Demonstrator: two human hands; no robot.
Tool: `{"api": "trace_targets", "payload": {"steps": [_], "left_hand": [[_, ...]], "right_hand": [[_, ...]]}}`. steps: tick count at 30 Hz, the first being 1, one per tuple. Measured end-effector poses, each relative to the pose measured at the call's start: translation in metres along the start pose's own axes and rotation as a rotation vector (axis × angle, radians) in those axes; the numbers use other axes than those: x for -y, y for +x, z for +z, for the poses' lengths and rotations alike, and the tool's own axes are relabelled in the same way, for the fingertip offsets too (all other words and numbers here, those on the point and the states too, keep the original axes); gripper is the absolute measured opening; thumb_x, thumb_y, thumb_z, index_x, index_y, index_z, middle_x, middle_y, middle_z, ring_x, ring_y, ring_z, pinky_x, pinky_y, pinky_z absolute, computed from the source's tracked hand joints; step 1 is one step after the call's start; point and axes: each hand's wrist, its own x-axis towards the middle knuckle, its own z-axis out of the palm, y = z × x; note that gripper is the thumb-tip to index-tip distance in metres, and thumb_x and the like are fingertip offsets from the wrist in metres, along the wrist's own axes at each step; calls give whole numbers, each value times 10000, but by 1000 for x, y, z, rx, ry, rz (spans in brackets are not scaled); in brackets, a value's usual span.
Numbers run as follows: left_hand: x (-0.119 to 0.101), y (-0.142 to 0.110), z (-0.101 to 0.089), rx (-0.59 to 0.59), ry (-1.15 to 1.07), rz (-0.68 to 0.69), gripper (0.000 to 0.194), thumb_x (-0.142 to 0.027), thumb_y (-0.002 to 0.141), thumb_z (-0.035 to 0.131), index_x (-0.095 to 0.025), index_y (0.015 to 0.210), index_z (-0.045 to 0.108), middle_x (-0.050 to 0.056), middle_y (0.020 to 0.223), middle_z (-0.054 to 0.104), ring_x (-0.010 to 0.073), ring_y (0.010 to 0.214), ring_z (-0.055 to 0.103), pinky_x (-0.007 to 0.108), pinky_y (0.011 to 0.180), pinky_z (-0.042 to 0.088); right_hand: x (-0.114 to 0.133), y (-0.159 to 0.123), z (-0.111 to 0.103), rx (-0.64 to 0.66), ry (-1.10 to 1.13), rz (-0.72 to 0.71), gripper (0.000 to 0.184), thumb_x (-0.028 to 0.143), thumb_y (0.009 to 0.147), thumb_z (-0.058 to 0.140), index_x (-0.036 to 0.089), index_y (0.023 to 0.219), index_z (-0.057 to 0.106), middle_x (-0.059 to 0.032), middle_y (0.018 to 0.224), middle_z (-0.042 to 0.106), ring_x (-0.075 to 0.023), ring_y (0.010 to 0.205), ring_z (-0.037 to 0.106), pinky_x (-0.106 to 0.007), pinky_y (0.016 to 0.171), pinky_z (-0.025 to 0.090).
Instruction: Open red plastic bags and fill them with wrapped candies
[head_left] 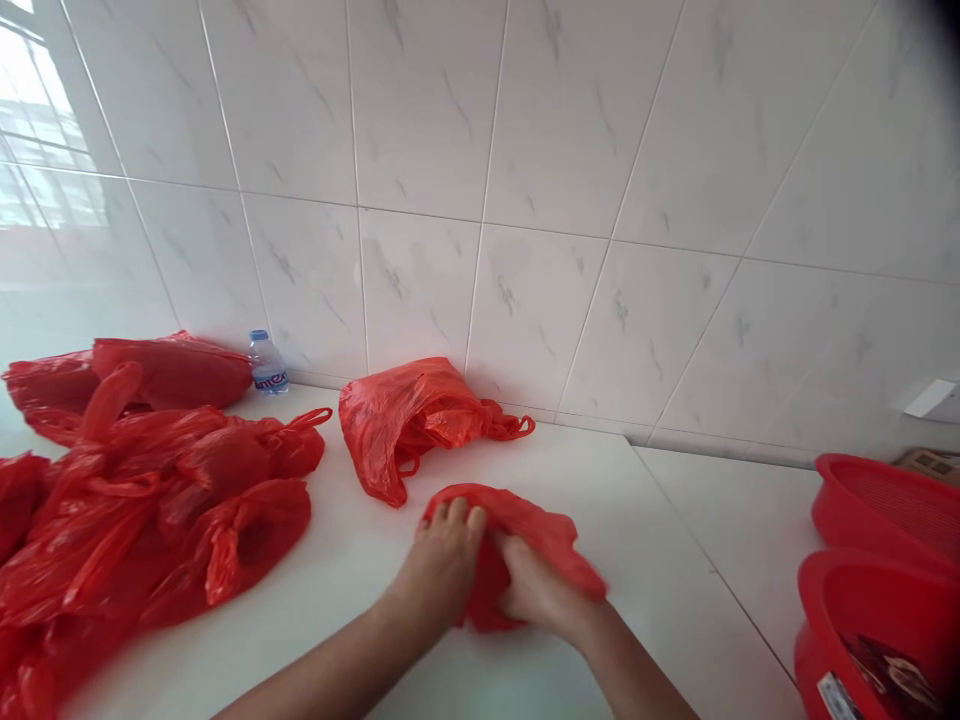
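Over the white tabletop (352, 590), both hands are on a red plastic bag (536, 525). My left hand (450, 550) has its fingers curled over the bag's left side, gripping it. My right hand (532, 585) is partly inside or under the folds; its fingers are hidden by the red plastic, and the bag drapes over that wrist. Just beyond them a second red plastic bag (412, 415) lies crumpled against the wall, its handle loops pointing right.
Many crumpled red bags (187, 500) are heaped on the left. A small water bottle (267, 362) stands by the tiled wall (420, 270). Two red plastic baskets (821, 590) sit at the right, past a seam in the tabletop. A white fixture (932, 399) is on the wall.
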Motion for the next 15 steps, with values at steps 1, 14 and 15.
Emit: {"api": "trace_targets", "payload": {"steps": [1, 14, 15], "left_hand": [[12, 5, 1, -8, 51, -45, 381, 7, 615, 558, -148, 962, 575, 167, 1031, 605, 333, 923, 568, 466, 772, 450], [36, 7, -27, -51, 101, 204, 348, 16, 610, 528, -206, 873, 583, 73, 836, 617, 254, 782, 560, 395, 743, 384], [31, 7, -27, -90, 67, 245, 310, 12, 661, 503, -206, 869, 576, 68, 817, 609, 242, 760, 555, 380, 724, 385]], "right_hand": [[-2, -2, -8, 28, -18, 65, 298, 118, 518, 645, 304, 749, 621, 40, 707, 639, -157, 572, 563, -244, 473, 375], [-35, 2, -42, -88, -137, 301, 522, 171, 421, 736, 345, 908, 666, 60, 588, 579, -107, 398, 455, -227, 383, 287], [-35, 1, -39, -85, -166, 289, 633, 156, 381, 747, 355, 975, 662, 58, 605, 588, -97, 387, 437, -224, 377, 268]]}}
